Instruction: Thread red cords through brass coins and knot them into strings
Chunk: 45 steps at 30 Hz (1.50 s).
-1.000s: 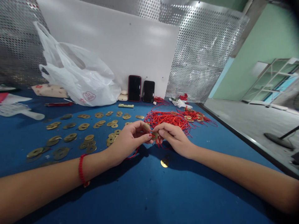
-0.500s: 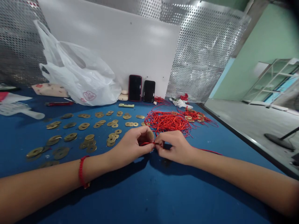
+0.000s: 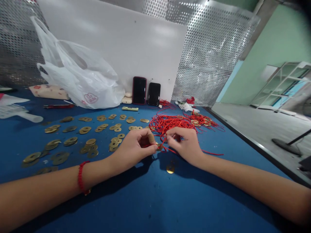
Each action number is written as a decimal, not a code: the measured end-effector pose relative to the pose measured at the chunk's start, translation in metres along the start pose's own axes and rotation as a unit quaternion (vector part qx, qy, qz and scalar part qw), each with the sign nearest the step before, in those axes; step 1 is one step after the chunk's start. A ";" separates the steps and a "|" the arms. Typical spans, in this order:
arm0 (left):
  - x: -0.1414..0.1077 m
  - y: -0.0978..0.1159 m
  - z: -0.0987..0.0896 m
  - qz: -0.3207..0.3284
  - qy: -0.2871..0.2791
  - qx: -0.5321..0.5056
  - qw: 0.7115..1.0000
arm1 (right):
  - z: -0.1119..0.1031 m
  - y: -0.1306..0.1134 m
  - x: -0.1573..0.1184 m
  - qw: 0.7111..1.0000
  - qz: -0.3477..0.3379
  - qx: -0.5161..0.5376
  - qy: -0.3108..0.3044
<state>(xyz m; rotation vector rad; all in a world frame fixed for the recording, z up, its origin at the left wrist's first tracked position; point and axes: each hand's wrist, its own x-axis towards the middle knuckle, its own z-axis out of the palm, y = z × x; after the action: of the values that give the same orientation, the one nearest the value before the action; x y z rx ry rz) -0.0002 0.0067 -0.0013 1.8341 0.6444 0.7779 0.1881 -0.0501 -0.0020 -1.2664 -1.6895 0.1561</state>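
Observation:
My left hand (image 3: 139,144) pinches a brass coin (image 3: 159,147) with red cord running at it, held just above the blue table. Close by on the right, my right hand (image 3: 183,142) has its thumb and forefinger closed on a red cord (image 3: 164,139) that leads to that coin. A loose end of red cord (image 3: 212,153) trails out beyond the right wrist. Below the hands a single brass coin (image 3: 170,169) lies flat on the table. How the cord passes through the held coin is hidden by my fingers.
Small piles of brass coins (image 3: 90,148) spread over the left of the blue table (image 3: 150,200). Behind my hands lies a tangle of red cord (image 3: 173,123). Farther back are two phones (image 3: 139,90), a white plastic bag (image 3: 85,77) and a green-capped pen (image 3: 130,109).
My right hand has drawn slightly up and away from the left, pulling red cord. The coin on the table below now shows clearly. The view has shifted a little.

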 end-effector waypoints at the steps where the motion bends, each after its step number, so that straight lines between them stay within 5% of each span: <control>1: 0.001 0.000 -0.001 0.003 0.008 -0.004 1.000 | -0.003 0.004 0.005 0.999 0.032 0.026 0.030; 7: 0.003 0.001 -0.002 -0.004 0.052 -0.059 0.997 | -0.035 0.045 0.050 0.924 0.130 0.163 0.321; 9: 0.003 0.001 -0.002 0.004 0.064 -0.058 0.996 | -0.042 0.055 0.059 0.908 0.162 0.175 0.344; 13: 0.003 -0.003 -0.003 0.015 0.076 -0.058 0.995 | -0.044 0.064 0.059 0.919 0.202 0.162 0.297; 17: 0.003 -0.004 -0.003 0.021 0.066 -0.059 0.996 | -0.036 0.054 0.046 0.943 0.110 0.078 0.306; 19: 0.003 -0.003 -0.002 0.027 0.047 -0.063 0.997 | -0.029 0.038 0.035 0.973 0.009 0.008 0.229; 21: 0.002 -0.001 -0.002 0.038 0.028 -0.060 0.997 | -0.021 0.017 0.022 0.994 -0.063 -0.041 0.074; 23: 0.002 0.000 -0.002 0.049 0.025 -0.042 0.998 | -0.011 0.001 0.009 0.988 -0.088 -0.076 -0.107; 24: 0.002 0.000 -0.002 0.054 0.026 -0.034 0.998 | -0.007 -0.004 0.005 0.981 -0.083 -0.090 -0.150; 36: -0.003 0.001 -0.001 0.112 -0.014 0.018 0.993 | 0.000 0.001 0.000 0.979 -0.076 -0.007 -0.190; 45: -0.002 0.003 -0.001 0.102 0.026 -0.036 0.994 | -0.006 -0.001 0.000 0.976 -0.012 0.082 -0.201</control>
<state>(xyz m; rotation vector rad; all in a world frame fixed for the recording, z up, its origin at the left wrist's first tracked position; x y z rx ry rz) -0.0020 0.0046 0.0017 1.8379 0.4604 0.9728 0.1913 -0.0533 0.0016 -1.1411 -1.9860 0.5594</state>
